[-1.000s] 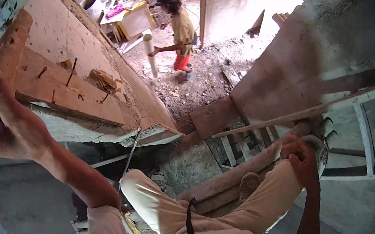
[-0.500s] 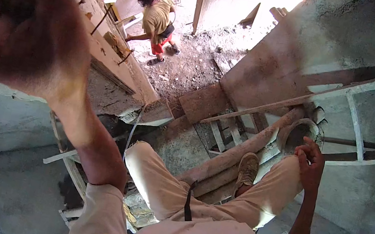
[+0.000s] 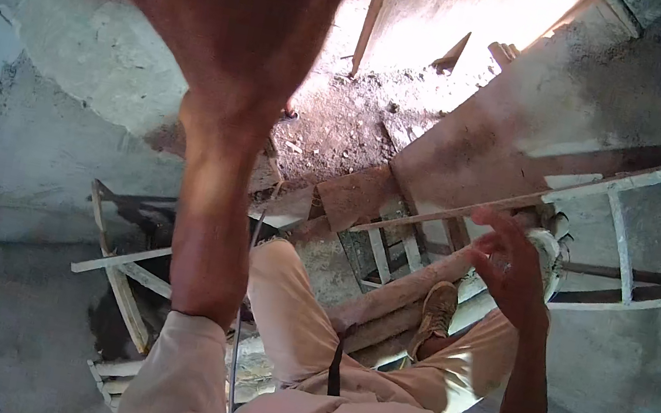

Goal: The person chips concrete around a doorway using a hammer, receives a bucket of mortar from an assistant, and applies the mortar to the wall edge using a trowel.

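Rough grey concrete fills the view, pitted and streaked, with the wall [image 3: 49, 148] curving away at nine o'clock and a sunlit floor of rubble and dirt [image 3: 364, 115] at twelve. A white-painted wooden frame [image 3: 623, 249], ladder-like with thin rails, sits at three o'clock against a rusty brown plank [image 3: 480, 158]. Down at seven o'clock, splintered whitish wooden slats [image 3: 118, 284] cross over a dark gap.

The left hand [image 3: 225, 2] is raised high at eleven o'clock, close to the camera and blurred; it looks loosely curled, but whether it grips anything cannot be told. The right hand [image 3: 509, 269] is at three o'clock, fingers spread and half open, holding nothing, hovering just beside a round pale bucket rim [image 3: 548, 249] and the frame's lower rail. A thin wooden strip [image 3: 435, 216] passes just above its fingertips.

One tan shoe [image 3: 439, 305] rests on a round log [image 3: 405, 286] near centre, beige trousers below it. Open room lies toward the bright floor at twelve; left and right are walled in.
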`<state>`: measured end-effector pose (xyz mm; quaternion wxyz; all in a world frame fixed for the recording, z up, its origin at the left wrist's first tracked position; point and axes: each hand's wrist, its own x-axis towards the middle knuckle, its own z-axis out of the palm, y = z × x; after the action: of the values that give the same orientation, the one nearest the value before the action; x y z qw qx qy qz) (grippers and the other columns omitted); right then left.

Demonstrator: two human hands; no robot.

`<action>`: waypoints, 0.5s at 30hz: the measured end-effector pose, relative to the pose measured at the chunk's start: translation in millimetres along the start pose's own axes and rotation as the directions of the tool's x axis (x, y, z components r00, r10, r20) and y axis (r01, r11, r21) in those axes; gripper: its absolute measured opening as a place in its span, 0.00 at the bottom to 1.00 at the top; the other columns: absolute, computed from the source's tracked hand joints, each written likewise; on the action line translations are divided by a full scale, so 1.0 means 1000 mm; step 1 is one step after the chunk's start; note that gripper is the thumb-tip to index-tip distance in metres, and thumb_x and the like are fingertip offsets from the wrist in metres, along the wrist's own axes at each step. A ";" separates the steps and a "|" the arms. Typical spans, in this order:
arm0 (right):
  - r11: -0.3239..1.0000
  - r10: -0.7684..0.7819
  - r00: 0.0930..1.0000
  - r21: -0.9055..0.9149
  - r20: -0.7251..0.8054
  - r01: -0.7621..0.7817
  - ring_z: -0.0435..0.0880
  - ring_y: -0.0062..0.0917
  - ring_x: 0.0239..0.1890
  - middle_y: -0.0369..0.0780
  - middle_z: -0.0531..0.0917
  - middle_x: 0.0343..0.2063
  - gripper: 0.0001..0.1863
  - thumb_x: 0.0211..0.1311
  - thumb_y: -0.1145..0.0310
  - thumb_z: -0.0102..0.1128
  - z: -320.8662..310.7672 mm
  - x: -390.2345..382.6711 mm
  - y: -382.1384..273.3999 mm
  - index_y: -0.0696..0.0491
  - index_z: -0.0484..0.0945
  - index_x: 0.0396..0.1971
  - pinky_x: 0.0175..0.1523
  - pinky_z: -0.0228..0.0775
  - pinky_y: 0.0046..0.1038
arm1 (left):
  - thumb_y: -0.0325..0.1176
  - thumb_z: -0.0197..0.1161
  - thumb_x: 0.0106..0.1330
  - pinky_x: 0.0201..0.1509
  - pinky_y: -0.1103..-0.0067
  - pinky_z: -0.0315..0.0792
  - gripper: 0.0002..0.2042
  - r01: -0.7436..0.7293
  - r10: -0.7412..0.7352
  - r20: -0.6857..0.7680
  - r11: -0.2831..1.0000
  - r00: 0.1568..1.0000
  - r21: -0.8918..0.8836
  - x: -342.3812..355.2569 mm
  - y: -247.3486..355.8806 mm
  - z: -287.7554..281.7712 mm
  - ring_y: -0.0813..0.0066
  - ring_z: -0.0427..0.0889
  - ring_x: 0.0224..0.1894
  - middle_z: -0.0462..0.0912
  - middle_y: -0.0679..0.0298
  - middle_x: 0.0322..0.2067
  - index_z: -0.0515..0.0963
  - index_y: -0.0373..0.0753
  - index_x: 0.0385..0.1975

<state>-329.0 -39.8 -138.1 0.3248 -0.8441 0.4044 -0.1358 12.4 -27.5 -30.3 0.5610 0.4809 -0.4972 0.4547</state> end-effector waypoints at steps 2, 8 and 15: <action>0.994 -0.087 0.993 0.070 0.082 0.081 0.81 0.28 0.47 0.42 0.75 0.57 0.33 0.57 0.67 0.68 0.005 0.033 -0.032 0.50 0.67 0.63 0.52 0.75 0.31 | 0.21 0.62 0.62 0.29 0.77 0.69 0.06 0.014 -0.014 0.019 0.999 1.000 0.033 0.004 0.008 0.004 0.77 0.72 0.29 0.70 0.66 0.33 0.76 0.40 0.34; 0.841 -0.503 0.859 0.280 0.091 0.463 0.72 0.30 0.59 0.43 0.69 0.61 0.44 0.51 0.60 0.74 0.103 0.149 -0.123 0.50 0.60 0.66 0.58 0.71 0.37 | 0.34 0.64 0.57 0.30 0.63 0.61 0.09 -0.011 0.043 -0.228 0.990 0.973 0.142 -0.018 -0.034 -0.018 0.64 0.68 0.23 0.69 0.64 0.16 0.73 0.40 0.19; 0.525 -0.748 0.524 -0.846 -0.408 0.091 0.71 0.35 0.60 0.46 0.71 0.57 0.45 0.49 0.55 0.74 0.068 0.203 -0.214 0.52 0.60 0.66 0.63 0.64 0.41 | 0.37 0.64 0.45 0.53 0.45 0.60 0.09 0.225 -0.180 -0.231 0.956 0.956 0.188 0.000 0.009 0.033 0.51 0.70 0.52 0.77 0.56 0.41 0.83 0.49 0.28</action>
<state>-39.0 -67.7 -55.4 -0.2911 -0.8390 0.2706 -0.3716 -0.8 -59.2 -27.8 0.6001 0.5353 -0.3312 0.4936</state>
